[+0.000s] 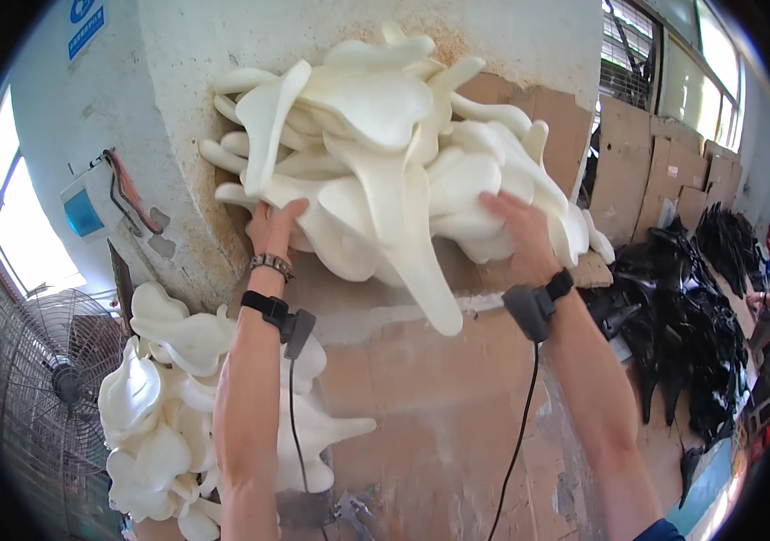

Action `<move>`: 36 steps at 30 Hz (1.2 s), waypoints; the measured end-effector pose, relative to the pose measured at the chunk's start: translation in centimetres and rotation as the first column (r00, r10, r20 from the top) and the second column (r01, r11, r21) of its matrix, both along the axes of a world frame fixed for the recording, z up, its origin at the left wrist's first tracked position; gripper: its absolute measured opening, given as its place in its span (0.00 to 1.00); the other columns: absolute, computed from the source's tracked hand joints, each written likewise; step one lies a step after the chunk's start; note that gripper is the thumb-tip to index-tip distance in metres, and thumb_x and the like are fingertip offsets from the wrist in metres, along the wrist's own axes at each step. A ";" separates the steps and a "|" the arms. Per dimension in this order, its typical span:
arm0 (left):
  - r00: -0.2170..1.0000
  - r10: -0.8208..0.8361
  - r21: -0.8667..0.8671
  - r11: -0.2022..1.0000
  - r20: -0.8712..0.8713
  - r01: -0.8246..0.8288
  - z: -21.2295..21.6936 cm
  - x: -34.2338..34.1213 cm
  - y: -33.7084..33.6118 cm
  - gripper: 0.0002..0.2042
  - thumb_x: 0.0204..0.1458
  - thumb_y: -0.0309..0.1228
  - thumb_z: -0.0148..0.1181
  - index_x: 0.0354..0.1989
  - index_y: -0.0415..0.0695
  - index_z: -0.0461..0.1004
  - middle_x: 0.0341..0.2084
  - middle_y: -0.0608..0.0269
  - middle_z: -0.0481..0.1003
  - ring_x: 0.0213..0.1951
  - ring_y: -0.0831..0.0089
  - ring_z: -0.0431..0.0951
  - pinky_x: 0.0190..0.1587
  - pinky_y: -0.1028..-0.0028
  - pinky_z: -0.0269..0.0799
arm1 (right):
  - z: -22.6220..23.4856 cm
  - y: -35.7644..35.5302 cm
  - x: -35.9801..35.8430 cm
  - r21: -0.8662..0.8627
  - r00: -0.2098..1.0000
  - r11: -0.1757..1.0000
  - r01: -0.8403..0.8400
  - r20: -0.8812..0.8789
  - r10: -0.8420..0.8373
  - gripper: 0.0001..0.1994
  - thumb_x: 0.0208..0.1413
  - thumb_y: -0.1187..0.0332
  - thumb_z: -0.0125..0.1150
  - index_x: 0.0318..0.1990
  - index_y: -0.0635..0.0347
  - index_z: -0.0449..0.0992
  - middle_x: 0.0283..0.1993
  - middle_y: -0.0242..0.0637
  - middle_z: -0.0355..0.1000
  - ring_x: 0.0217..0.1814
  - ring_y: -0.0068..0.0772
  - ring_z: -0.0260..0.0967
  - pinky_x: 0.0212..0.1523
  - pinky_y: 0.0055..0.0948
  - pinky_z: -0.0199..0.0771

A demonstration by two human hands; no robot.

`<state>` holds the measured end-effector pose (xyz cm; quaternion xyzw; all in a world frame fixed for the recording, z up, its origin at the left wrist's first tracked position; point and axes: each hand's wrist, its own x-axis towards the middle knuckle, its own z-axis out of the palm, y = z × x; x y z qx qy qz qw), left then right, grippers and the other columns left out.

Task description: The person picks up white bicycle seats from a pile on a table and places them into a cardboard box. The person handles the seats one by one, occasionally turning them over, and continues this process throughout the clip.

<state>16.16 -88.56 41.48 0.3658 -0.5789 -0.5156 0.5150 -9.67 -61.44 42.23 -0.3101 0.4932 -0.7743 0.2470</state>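
Observation:
A large heap of cream-white foam bicycle saddle pads (376, 108) rises against the wall ahead of me, with broad rounded ends and long narrow noses. At the heap's lower left, my left hand (273, 227) is closed on the edge of the pads, its fingertips partly hidden. My right hand (520, 230) grips the lower right side, its fingers bent over a rounded pad. Between my hands, one long pad nose (421, 261) hangs down past the cardboard edge. Each wrist wears a black strapped device with a cable.
More cream pads (164, 433) lie piled at the lower left, beside a caged fan (65, 379). Cardboard (385, 379) covers the surface before me. Glossy black saddle-shaped pieces (673, 316) are heaped at the right. Another person's hand (768, 298) shows at the far right.

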 end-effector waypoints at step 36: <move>0.115 -0.954 -0.435 -0.018 0.276 0.900 -5.6 11.6 79.4 0.39 0.40 0.28 0.70 0.66 0.35 0.67 0.68 0.38 0.61 0.66 0.46 0.67 0.66 0.58 0.66 | -14.1 82.6 53.6 0.388 0.084 0.232 0.892 0.364 -0.928 0.16 0.68 0.66 0.60 0.57 0.66 0.79 0.47 0.38 0.82 0.41 0.27 0.82 0.41 0.28 0.84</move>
